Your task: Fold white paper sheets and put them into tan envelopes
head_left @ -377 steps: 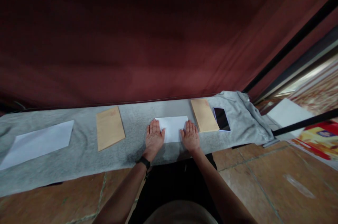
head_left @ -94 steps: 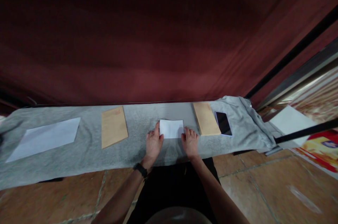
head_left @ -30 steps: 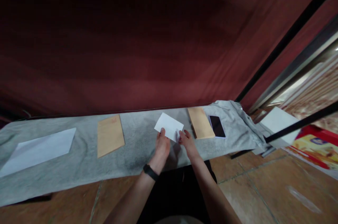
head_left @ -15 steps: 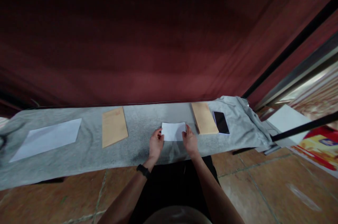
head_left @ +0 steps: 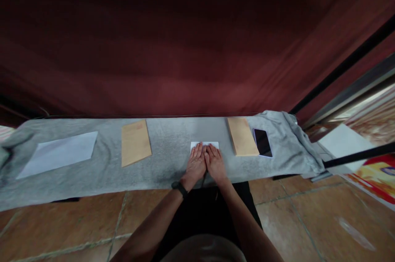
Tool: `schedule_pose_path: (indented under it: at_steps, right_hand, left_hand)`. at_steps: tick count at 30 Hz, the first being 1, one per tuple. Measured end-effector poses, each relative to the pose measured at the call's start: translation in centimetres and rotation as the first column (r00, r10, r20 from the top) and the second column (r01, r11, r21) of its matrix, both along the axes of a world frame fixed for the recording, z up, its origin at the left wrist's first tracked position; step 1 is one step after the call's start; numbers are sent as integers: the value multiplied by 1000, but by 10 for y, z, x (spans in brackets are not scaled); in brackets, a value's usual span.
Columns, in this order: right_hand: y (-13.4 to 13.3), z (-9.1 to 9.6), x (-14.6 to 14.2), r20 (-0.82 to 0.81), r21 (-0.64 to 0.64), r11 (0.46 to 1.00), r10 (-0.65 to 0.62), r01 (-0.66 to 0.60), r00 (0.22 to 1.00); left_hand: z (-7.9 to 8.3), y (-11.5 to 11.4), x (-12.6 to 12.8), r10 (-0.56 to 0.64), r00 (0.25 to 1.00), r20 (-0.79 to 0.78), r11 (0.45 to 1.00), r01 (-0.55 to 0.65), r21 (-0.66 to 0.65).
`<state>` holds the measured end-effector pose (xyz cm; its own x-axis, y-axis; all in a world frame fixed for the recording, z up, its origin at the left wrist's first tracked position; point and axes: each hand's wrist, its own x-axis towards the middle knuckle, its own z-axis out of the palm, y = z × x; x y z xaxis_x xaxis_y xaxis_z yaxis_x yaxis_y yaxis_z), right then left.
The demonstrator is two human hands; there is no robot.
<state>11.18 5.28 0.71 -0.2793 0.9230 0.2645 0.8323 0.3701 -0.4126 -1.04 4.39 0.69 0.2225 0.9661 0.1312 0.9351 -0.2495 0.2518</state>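
A small folded white paper [head_left: 204, 145] lies on the grey cloth [head_left: 166, 159] in front of me. My left hand [head_left: 196, 163] and my right hand [head_left: 214, 163] lie flat on it side by side, fingers stretched out and thumbs touching. They cover most of the paper; only its far edge shows. A black band sits on my left wrist.
A brown envelope [head_left: 135, 142] lies left of my hands, a white sheet [head_left: 60, 153] farther left. Another brown envelope [head_left: 242, 136] and a dark phone [head_left: 263, 142] lie to the right. A dark red curtain hangs behind; tiled floor below.
Half a second ago both hands held the paper by its side edges, slightly raised. Now it lies on the cloth, looking smaller, with both palms pressed flat on top.
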Motion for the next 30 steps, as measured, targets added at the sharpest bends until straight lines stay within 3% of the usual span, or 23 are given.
schedule_pose_path:
  at_steps: [11,24,30]
  right_hand:
    - [8,-12,20,133,64,996,-64,56,989]
    - [-7,-21,35,126,151,978,-167,147,978]
    - [-21,-25,44,99,173,974,-165,146,981]
  left_hand:
    - [-2,6,-15,67,995,67,996,-70,48]
    - [1,0,-53,10,1000,-7,998,-10,58]
    - [7,-8,-43,69,997,-22,995,-67,69]
